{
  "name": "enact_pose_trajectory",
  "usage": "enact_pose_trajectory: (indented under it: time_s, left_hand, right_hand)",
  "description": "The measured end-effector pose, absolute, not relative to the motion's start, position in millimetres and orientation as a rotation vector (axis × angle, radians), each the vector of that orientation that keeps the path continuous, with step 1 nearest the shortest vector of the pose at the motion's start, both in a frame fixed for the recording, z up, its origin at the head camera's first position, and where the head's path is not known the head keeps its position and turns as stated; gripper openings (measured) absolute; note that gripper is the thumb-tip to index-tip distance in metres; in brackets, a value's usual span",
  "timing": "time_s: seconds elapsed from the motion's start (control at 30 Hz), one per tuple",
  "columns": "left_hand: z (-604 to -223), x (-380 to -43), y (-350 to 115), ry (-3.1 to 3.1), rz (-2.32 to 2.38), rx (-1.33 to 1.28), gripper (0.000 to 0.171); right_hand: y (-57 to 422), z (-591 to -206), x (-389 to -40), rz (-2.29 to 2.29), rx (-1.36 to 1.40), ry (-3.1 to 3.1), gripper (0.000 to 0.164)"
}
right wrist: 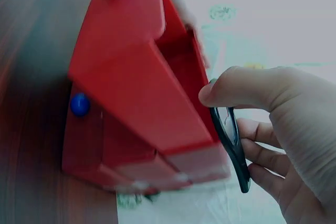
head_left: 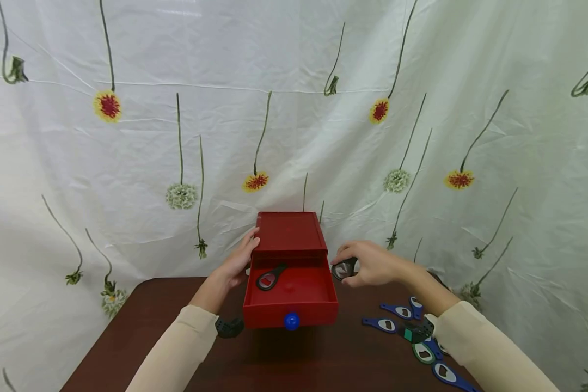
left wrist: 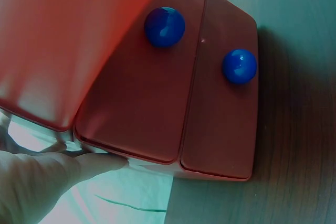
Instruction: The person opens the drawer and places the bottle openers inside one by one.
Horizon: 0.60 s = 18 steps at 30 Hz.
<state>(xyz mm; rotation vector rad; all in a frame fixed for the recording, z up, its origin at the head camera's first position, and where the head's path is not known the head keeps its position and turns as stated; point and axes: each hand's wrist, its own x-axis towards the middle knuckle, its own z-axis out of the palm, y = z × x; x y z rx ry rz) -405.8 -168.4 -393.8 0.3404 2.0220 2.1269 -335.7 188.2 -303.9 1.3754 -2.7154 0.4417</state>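
A small red drawer cabinet (head_left: 290, 231) stands on the table, its top drawer (head_left: 262, 313) pulled out. Inside that drawer lies one black bottle opener (head_left: 268, 280). Along the cabinet's left side rests my left hand (head_left: 232, 267); in the left wrist view its thumb (left wrist: 100, 164) lies straight against the side wall. Just right of the open drawer, my right hand (head_left: 372, 264) pinches another black bottle opener (right wrist: 229, 135) between thumb and fingers. Two lower drawers with blue knobs (left wrist: 239, 66) are closed in the left wrist view.
Several blue bottle openers (head_left: 386, 325) and a green-rimmed one (head_left: 423, 353) lie on the dark brown table (head_left: 215, 370) at the right, partly hidden by my right forearm and wrist camera. A white flowered cloth (head_left: 294, 136) hangs behind the cabinet.
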Motion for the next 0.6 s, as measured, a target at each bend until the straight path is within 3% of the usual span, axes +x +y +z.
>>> enact_pose_trajectory:
  time_s: [0.6]
  left_hand:
    - [-397.3,-407.3,-169.3,2.03,2.132,0.36,0.059]
  right_hand:
    - [85.6,-315.3,-345.3,0.326,1.613,-2.743,0.042]
